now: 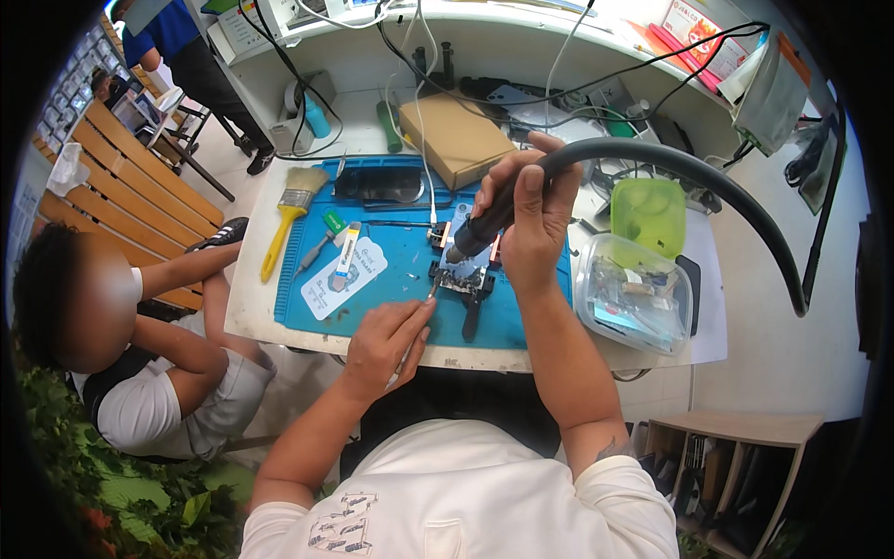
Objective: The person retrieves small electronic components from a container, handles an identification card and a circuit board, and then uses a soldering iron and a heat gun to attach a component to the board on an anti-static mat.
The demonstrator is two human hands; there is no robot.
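My right hand (540,210) is wrapped round the black handle of a hot air gun (477,233). Its metal nozzle points down, close above a small circuit board (463,277). A thick black hose (736,186) curves from the handle to the right. The board sits in a dark clamp holder (471,317) on a blue repair mat (372,317). From the near left, my left hand (386,347) pinches a slender metal tool (406,352) whose tip reaches the board's left edge. Whether this is a pick or tweezers I cannot make out.
Left on the mat lie a yellow-handled brush (285,219), a white card (345,279) and a dark phone part (380,184). A cardboard box (456,140) stands behind. Right are a clear tub (605,317) and a green one (649,210). A person (158,401) sits close at left.
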